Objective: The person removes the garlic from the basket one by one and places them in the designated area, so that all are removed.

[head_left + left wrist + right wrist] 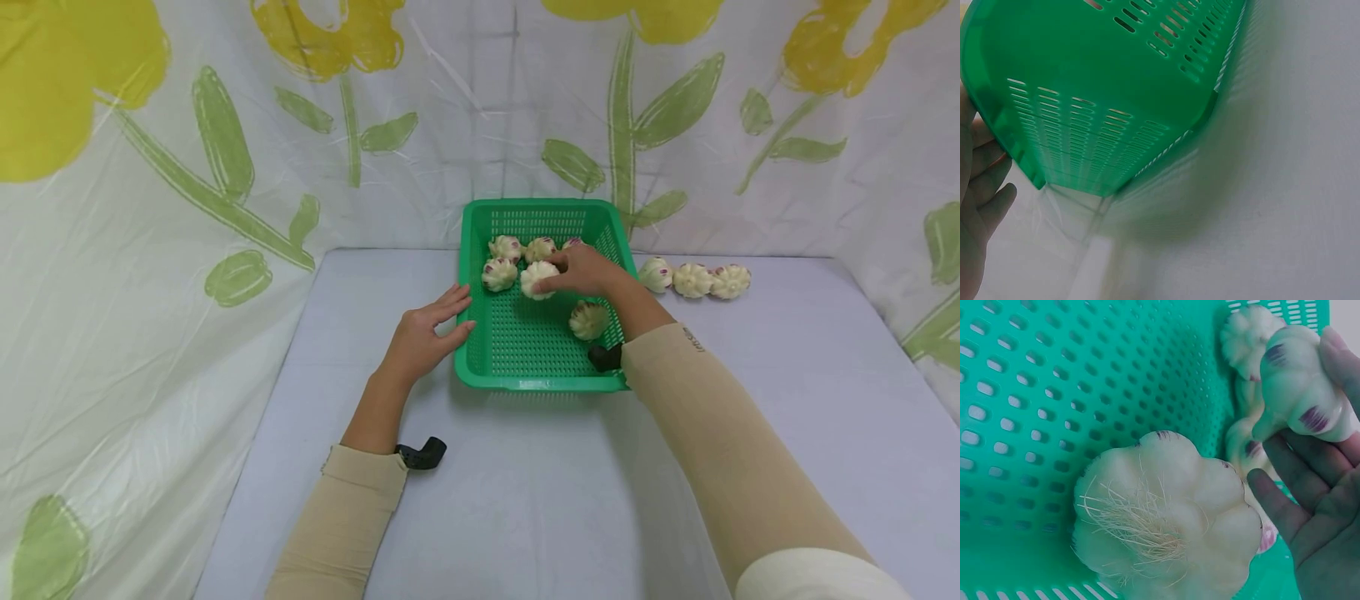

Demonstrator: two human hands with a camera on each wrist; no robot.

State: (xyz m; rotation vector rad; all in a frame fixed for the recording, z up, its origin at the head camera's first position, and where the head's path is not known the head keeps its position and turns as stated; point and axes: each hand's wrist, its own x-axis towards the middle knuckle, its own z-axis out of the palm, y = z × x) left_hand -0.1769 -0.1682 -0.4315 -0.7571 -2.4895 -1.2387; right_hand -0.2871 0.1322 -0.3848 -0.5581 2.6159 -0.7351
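A green plastic basket (480, 358) with slotted walls stands on the table. My right hand (588, 271) reaches into it and holds a white garlic bulb (537, 281) between thumb and fingers; the right wrist view shows purple streaks on this garlic bulb (1304, 381). Another bulb with dry roots (1160, 519) lies on the basket floor below that hand. Several more bulbs (498, 273) sit toward the basket's far end. My left hand (426, 333) rests with extended fingers against the basket's left rim, and its fingers (991, 181) show beside the rim in the left wrist view.
Three garlic bulbs (692, 280) lie in a row on the white table (525, 500), right of the basket. Behind the table hangs a white curtain (450, 125) with yellow flowers. A black wrist device (423, 454) sits at the left sleeve.
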